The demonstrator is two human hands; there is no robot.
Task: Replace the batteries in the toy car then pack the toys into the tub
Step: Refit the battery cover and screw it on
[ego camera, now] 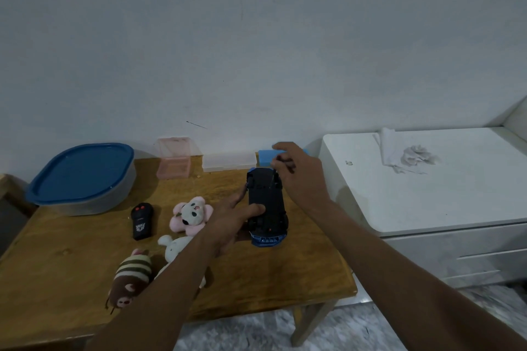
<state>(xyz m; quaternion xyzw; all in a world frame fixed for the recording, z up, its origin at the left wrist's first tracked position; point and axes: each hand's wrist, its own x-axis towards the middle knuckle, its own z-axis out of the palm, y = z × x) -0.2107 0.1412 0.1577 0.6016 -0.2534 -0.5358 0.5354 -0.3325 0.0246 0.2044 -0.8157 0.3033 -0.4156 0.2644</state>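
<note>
A blue toy car (265,194) lies upside down on the wooden table (271,273), its black underside facing up. My left hand (228,222) grips its left side, thumb pressed on the underside. My right hand (301,172) hovers over the car's far end, fingers pinched on a thin dark tool (286,162). The grey tub (85,208) stands at the far left with its blue lid on. A black remote (141,221), a pink flower plush (191,215), a white bunny plush (175,248) and a striped brown plush (129,276) lie left of the car.
Along the wall stand a pink clear box (174,164), a flat clear case (228,161) and a blue case (266,157). A white cabinet (427,194) with crumpled cloth (410,155) adjoins the table's right side. The table's front edge is near me.
</note>
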